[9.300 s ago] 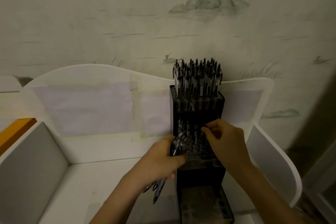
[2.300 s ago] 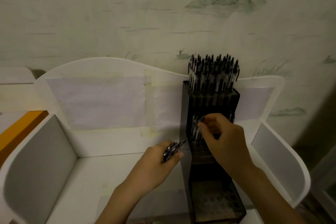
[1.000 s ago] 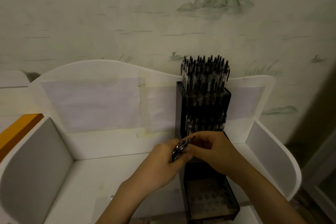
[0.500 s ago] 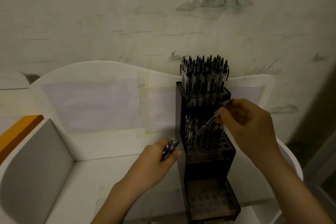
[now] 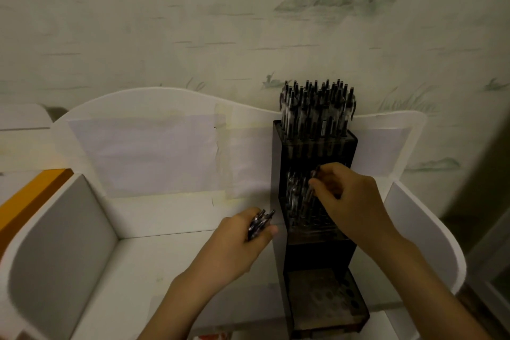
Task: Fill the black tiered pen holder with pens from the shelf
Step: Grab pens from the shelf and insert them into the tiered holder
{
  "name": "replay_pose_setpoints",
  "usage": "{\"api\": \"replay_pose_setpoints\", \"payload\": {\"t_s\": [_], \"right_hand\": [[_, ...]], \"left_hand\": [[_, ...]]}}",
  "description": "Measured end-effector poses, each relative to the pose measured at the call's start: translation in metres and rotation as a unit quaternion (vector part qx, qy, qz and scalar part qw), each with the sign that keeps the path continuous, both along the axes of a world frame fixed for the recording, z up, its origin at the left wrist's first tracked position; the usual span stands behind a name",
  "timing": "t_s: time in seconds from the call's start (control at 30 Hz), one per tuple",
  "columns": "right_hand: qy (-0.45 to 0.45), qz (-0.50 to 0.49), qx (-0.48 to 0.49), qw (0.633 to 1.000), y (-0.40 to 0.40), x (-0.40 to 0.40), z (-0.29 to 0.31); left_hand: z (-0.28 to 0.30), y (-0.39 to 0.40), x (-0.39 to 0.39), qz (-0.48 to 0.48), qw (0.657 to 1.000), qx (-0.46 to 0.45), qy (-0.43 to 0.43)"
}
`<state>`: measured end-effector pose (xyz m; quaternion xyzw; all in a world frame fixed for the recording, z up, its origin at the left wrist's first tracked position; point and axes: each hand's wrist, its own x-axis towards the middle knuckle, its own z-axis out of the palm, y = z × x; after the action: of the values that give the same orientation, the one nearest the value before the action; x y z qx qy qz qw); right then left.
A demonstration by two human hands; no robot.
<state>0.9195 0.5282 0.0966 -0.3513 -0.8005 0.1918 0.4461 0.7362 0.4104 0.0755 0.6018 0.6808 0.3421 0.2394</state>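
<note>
Holes in the bottom tier (image 5: 327, 302) of the holder (image 5: 317, 254), nearest the viewer, are seen unfilled. Beside the holder, a bundle of spare pens (image 5: 258, 223) is gripped by the left hand (image 5: 237, 246). At the half-filled middle tier (image 5: 300, 201), one pen (image 5: 313, 183) is pinched in the right hand (image 5: 349, 201) among pens already seated. Neighbouring pens could be knocked askew or the hole missed, since the tier is crowded and overhung by the top tier (image 5: 317, 113), which is packed full. The bundle could also slip from the left hand. The holder is stood on a white shelf (image 5: 171, 254) whose right wall (image 5: 414, 229) lies close by.
</note>
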Motion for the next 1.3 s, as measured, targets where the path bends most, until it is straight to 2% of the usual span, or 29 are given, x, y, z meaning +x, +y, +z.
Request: {"api": "replay_pose_setpoints", "payload": {"t_s": [0.47, 0.63, 0.7, 0.8, 0.9, 1.13, 1.3], "right_hand": [[-0.038, -0.017, -0.067, 0.997, -0.001, -0.005, -0.021], [0.023, -0.038, -0.068, 0.997, -0.023, 0.003, -0.017], [0.040, -0.010, -0.076, 0.996, -0.039, 0.006, -0.015], [0.024, 0.081, -0.162, 0.983, -0.059, 0.002, -0.014], [0.030, 0.097, -0.194, 0.976, -0.063, -0.005, -0.019], [0.117, 0.087, -0.237, 0.960, -0.060, 0.000, -0.014], [0.277, 0.033, -0.244, 0.929, -0.041, 0.023, 0.015]], "left_hand": [[0.005, -0.002, 0.005, -0.007, 1.000, 0.016, 0.007], [0.002, -0.001, 0.007, -0.008, 1.000, 0.018, 0.007], [0.000, 0.000, 0.008, -0.008, 1.000, 0.021, 0.012], [-0.002, 0.004, 0.012, -0.019, 0.999, 0.023, 0.023], [-0.003, 0.009, 0.016, -0.037, 0.998, 0.015, 0.040], [0.003, 0.010, 0.026, -0.049, 0.998, 0.031, 0.006], [0.005, 0.006, 0.020, -0.036, 0.999, 0.026, -0.024]]}}
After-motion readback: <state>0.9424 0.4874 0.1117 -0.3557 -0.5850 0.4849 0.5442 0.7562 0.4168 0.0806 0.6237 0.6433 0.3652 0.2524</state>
